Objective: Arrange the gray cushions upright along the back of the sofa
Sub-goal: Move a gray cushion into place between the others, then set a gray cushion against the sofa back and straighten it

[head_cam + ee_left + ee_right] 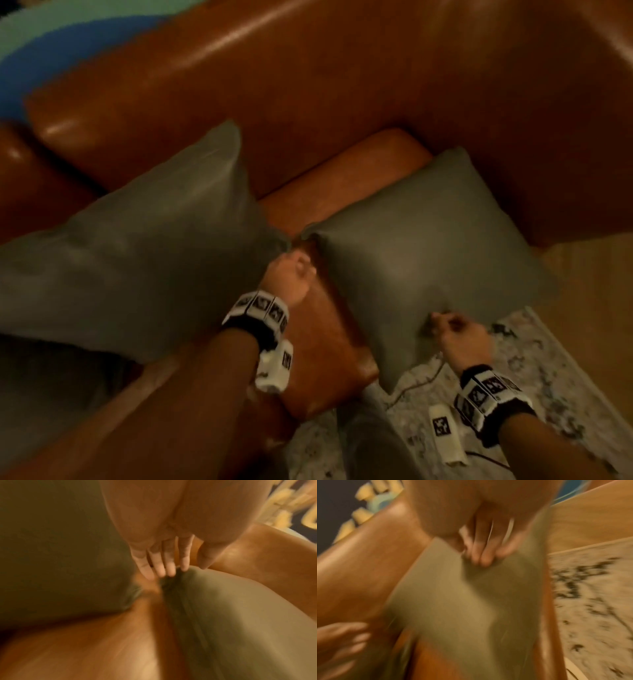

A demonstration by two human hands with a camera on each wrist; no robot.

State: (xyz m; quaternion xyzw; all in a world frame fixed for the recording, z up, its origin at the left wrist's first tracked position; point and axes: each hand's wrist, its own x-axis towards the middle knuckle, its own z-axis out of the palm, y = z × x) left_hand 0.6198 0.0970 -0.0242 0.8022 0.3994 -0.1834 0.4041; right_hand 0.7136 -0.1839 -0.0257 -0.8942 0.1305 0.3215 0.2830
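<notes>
Two forearms reach over the sofa seat, each hand at one of two flat gray cushions.

The left forearm [191, 383] fills the near foreground; its left hand [291, 277] sits between the cushions, fingers [169, 566] straight and close together, tips touching the corner of the right cushion [421, 260], thumb apart, nothing gripped. Left of those fingers the left cushion [137, 246] lies tilted on the seat [342, 171], one corner toward the sofa back [308, 85]. Further right, the right hand [459, 334] has its fingers [481, 555] curled, pinching the right cushion's near edge, which overhangs the seat above the rug [548, 377]. The risk, as I judge it: a one-edge pinch lets the soft cushion fold or slip down onto the rug, and the smooth seat may let either cushion slump instead of standing.
</notes>
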